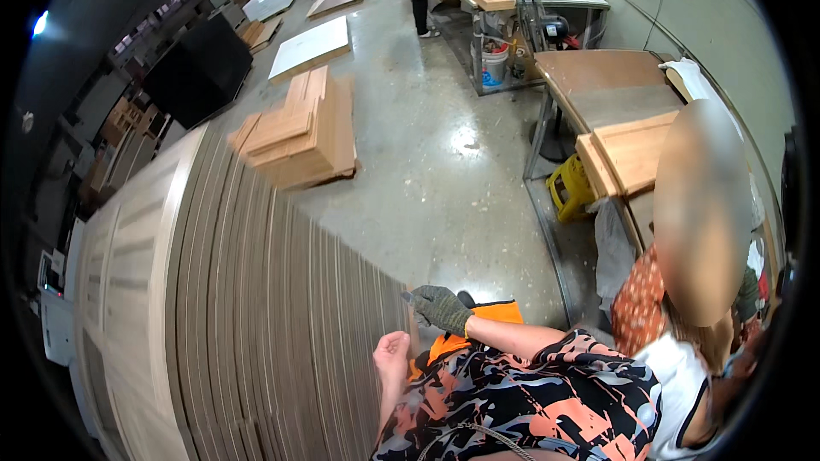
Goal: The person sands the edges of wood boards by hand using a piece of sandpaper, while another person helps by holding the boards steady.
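Head view shows the left hand (393, 352) against the stacked door panels (256, 307), its grip unclear, right hand unseen, no panel lifted yet.

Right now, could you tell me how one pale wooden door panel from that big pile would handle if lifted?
Probably stiff: the pale wooden door panel looks flat, with no visible sag. Likely heavy and awkward, being long and wide. Its thin edge may offer little grip.

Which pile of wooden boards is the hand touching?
The big stack of door panels right in front, standing on edge. A bare hand rests against its edges. The smaller pile of boards lies flat on the floor farther away, untouched.
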`<state>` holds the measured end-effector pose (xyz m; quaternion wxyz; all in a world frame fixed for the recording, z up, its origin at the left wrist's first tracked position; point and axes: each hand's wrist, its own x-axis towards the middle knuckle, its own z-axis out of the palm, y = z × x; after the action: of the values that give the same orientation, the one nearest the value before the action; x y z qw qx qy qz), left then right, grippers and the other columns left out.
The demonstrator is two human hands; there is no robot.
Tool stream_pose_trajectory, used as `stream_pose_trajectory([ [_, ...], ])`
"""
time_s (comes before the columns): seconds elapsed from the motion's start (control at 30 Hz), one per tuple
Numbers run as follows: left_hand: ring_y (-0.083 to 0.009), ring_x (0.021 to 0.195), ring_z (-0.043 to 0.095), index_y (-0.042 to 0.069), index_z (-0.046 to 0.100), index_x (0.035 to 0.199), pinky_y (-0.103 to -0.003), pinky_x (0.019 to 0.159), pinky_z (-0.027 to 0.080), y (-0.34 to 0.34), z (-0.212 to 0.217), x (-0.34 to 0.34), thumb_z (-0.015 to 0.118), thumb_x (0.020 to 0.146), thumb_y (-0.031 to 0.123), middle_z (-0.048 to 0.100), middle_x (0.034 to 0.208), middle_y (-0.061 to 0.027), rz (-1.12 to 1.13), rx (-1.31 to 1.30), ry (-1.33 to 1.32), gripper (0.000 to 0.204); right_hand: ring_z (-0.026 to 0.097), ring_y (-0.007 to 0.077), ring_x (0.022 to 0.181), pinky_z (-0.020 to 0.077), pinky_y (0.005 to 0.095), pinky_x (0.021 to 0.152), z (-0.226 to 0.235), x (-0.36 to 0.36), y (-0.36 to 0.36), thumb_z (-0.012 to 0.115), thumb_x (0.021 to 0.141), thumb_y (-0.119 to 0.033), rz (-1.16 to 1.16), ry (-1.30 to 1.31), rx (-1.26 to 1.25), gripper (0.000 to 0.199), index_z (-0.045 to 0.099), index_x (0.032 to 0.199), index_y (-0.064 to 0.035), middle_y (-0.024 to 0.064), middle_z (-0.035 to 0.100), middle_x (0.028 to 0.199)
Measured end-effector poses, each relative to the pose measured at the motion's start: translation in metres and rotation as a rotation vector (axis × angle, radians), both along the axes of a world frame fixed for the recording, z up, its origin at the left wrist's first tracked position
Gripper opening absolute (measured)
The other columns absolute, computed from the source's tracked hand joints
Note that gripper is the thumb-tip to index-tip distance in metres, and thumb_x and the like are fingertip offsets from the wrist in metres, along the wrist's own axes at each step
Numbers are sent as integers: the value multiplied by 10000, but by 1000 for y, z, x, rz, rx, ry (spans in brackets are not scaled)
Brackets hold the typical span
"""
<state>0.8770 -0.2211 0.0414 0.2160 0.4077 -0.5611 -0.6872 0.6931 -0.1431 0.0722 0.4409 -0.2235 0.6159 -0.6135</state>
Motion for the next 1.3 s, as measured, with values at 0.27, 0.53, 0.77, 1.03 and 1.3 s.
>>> stream_pose_trajectory([
  [0.27,-68,810,632,0,678,1053,-220,757,519,-92,27,-260,717,953,115,705,916,-16,-263,13,-16,157,582,124,661,491,286,631,1,-244,-35,555,999,-127,-284,421,-109,166,628,1046,14,49,632,751],
  [0.53,-84,818,643,-9,683,1070,-241,764,525,-186,-38,-480,725,943,113,711,924,-25,-571,34,-27,181,605,144,681,500,313,611,-37,-429,-56,626,979,-210,-637,84,110,234,665,1063,4,81,670,814],
  [0.77,-72,831,627,-11,687,1015,-245,764,513,-268,-25,-707,719,947,157,702,915,-21,-711,-19,28,184,597,116,608,493,294,585,-28,-601,-77,591,1001,-195,-646,380,390,218,672,991,7,45,663,707],
  [1.03,-67,817,628,7,681,1038,-241,733,510,-356,0,-929,723,943,183,697,907,-7,-716,-51,56,205,617,202,617,490,336,592,-24,-779,-134,602,979,-208,-711,98,457,218,697,990,-12,105,659,728],
  [1.3,-71,776,627,-4,697,1006,-237,710,510,-412,-51,-1117,737,925,143,699,849,-8,-584,-95,-44,173,644,163,673,519,319,652,-50,-1019,-226,575,981,-169,-548,302,421,286,715,1188,-30,97,710,826],
])
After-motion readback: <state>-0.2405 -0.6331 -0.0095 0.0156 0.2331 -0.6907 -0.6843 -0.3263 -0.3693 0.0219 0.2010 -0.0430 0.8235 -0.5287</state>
